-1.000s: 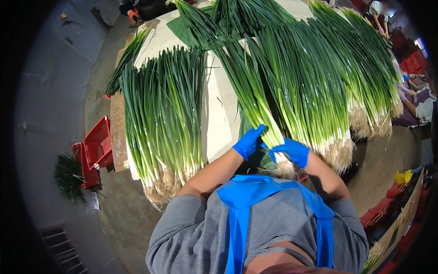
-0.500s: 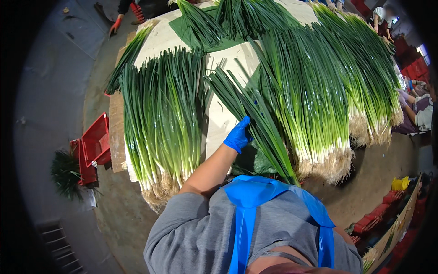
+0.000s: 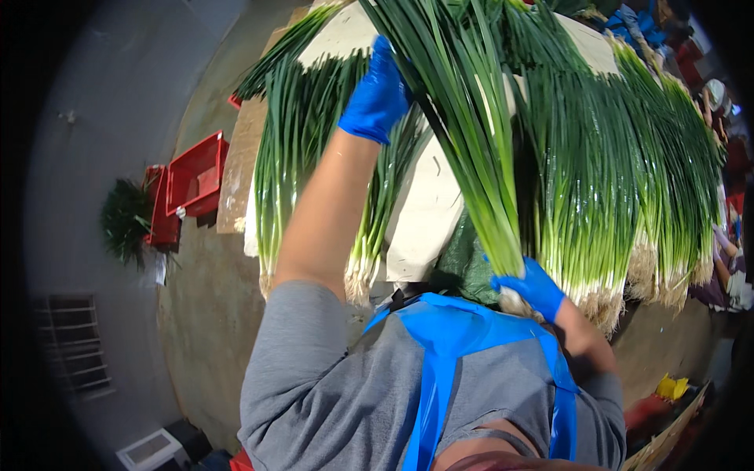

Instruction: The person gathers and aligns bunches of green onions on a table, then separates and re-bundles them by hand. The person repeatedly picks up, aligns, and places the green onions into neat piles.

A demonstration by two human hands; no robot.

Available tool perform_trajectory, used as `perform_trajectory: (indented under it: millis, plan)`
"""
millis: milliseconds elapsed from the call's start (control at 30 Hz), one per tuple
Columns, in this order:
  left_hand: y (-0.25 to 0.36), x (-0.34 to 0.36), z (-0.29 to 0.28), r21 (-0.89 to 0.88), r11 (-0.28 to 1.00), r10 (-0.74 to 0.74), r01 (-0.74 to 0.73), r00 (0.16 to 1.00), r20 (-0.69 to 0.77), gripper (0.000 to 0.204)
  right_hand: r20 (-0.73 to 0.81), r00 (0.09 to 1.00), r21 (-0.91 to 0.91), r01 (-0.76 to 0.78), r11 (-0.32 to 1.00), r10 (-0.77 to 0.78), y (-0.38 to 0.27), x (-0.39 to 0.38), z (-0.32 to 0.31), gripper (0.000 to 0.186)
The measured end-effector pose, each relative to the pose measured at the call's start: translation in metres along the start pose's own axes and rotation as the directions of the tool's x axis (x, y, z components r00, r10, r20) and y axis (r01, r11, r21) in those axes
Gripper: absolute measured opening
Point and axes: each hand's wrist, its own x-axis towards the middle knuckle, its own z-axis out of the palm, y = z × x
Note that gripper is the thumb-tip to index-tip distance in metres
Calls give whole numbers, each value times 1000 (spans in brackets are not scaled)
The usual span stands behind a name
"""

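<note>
A long bunch of green onions (image 3: 475,149) is raised in front of me, its dark leaves spreading away and its white root end near my apron. My right hand (image 3: 536,288), in a blue glove, is closed around that root end. Up at the leaves, my left hand (image 3: 377,94) in a matching glove grips the bunch's left side; its fingers are partly hidden behind the leaves. Beneath lies a table with a pale cover (image 3: 424,208) and a green woven sheet (image 3: 465,255). Rows of green onions lie to the left (image 3: 287,165) and right (image 3: 585,180), roots toward me.
Past the table's left edge stand a red crate (image 3: 196,177) and a heap of green leaves (image 3: 126,220). More green onions (image 3: 542,39) lie at the far side. Another person (image 3: 734,267) is at the right rim. A yellow item (image 3: 671,386) sits low at right.
My left hand has moved up and away along the bunch, which is now lifted. My right hand has come into view, holding the root end. The whole view has shifted.
</note>
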Motion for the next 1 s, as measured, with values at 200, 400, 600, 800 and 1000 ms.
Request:
perform_trajectory:
  millis: [200,400,600,800,1000]
  plan:
    - [-5,-117,-68,11,931,-360,364,924,-128,55,456,883,499,-149,854,-112,-51,101,122,38]
    - [-98,-233,-140,-17,869,-420,495,717,-556,45,644,762,124,-192,973,69,25,169,207,54]
    - [-70,-207,-134,606,434,-140,667,715,-685,68,721,693,179,-215,960,20,32,197,227,37]
    - [-73,-176,-37,890,-430,-112,-148,988,111,76,609,787,-177,251,952,-94,19,199,180,39]
    - [-148,-176,-125,660,-589,-424,-467,873,240,78,-2,826,-472,496,729,-563,51,96,43,46]
